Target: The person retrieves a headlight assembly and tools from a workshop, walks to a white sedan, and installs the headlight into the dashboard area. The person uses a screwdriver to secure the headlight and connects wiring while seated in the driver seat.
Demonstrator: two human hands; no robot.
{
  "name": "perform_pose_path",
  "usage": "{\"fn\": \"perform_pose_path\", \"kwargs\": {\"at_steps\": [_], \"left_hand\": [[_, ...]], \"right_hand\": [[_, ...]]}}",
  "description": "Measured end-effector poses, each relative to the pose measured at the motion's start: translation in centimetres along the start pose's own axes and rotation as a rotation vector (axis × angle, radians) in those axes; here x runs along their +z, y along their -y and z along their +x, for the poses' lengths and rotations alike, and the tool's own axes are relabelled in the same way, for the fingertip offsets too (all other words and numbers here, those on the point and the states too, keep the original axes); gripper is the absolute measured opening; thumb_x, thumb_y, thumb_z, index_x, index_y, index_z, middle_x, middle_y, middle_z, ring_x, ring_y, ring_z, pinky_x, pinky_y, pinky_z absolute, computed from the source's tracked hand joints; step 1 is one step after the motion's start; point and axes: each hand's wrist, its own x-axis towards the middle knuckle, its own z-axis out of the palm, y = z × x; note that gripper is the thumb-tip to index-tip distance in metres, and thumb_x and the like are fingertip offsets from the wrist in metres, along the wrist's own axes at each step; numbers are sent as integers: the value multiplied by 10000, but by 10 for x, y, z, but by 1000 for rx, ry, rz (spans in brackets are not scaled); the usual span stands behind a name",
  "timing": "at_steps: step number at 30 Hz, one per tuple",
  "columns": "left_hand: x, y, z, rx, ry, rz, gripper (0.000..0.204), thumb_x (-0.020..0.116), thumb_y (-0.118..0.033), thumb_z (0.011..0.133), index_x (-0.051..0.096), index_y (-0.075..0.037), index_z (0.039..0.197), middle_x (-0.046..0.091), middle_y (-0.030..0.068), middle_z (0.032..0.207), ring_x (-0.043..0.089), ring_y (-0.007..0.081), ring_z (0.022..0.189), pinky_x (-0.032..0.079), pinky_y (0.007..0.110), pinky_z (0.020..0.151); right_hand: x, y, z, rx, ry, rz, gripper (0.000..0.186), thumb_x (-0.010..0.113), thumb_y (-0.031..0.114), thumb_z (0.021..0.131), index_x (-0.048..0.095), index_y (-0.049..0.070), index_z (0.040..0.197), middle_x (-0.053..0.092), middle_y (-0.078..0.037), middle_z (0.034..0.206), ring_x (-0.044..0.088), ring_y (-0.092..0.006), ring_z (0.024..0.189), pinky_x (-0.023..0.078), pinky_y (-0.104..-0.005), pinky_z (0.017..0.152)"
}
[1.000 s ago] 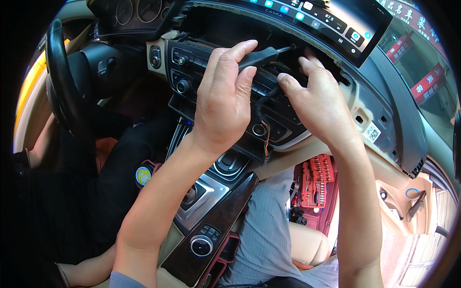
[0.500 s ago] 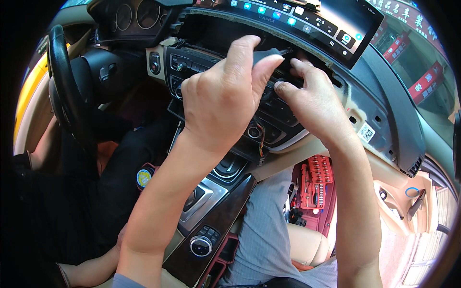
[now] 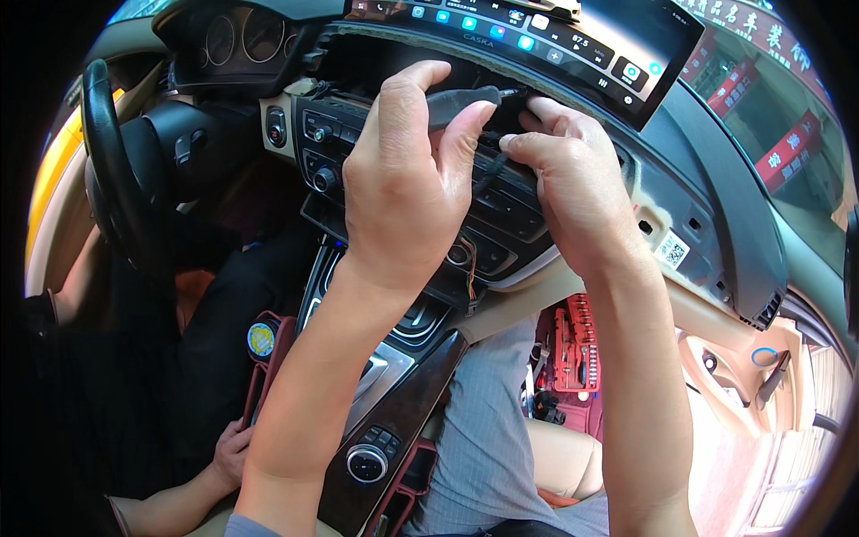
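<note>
My left hand (image 3: 401,183) is closed round the dark grey handle of a screwdriver (image 3: 465,103). Its short metal tip points right, toward my right fingers. My right hand (image 3: 582,170) is bent in at the dashboard opening (image 3: 376,55), thumb and fingers drawn together on what looks like a black wrapped cable (image 3: 490,170). Part of that cable and the right fingertips are hidden in the dark gap. Just below both hands runs the panel of buttons and knobs (image 3: 324,177). A lit touchscreen (image 3: 573,54) rises above the opening.
Left is the steering wheel (image 3: 112,170). Coloured wires with a plug (image 3: 471,277) hang below the panel. A red tool case (image 3: 574,349) lies in the right footwell. Another person's hand (image 3: 234,455) rests by a dark red tray (image 3: 279,353) left of the console.
The view has shifted slightly. My left hand has turned, showing more of the screwdriver handle. My right thumb and fingers are closer together. The other person's hand now shows beside the tray.
</note>
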Motion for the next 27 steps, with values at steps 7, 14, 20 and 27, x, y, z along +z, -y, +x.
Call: {"fn": "perform_pose_path", "kwargs": {"at_steps": [7,14,20,27], "left_hand": [[1,-3,-5,8,2,-70,307,725,-53,912,562,19,1162,590,162,1084,643,278,903,565,335,686],[6,1,-1,101,-45,-19,291,718,-25,905,575,8,1157,564,154,1009,605,279,807,517,351,667],[5,6,6,78,-55,-20,243,693,-27,927,584,-7,1143,593,132,999,615,229,798,502,299,654],[-2,11,12,-52,7,-51,247,690,-60,959,582,-37,1180,648,44,920,637,90,757,515,214,662]], "right_hand": [[-1,-3,1,27,-89,243,511,559,-90,836,492,-173,1335,561,-199,1323,504,-230,1256,363,-351,1125],[-3,-5,-1,-1,-96,361,537,495,-170,800,506,-175,1337,557,-201,1365,470,-274,1356,365,-395,1151],[-3,-9,0,-53,-93,332,577,453,-177,792,475,-186,1368,511,-236,1410,422,-317,1412,335,-433,1201],[0,-8,-1,-42,-119,324,579,424,-184,788,479,-185,1365,494,-254,1421,406,-333,1424,335,-447,1212]]}}
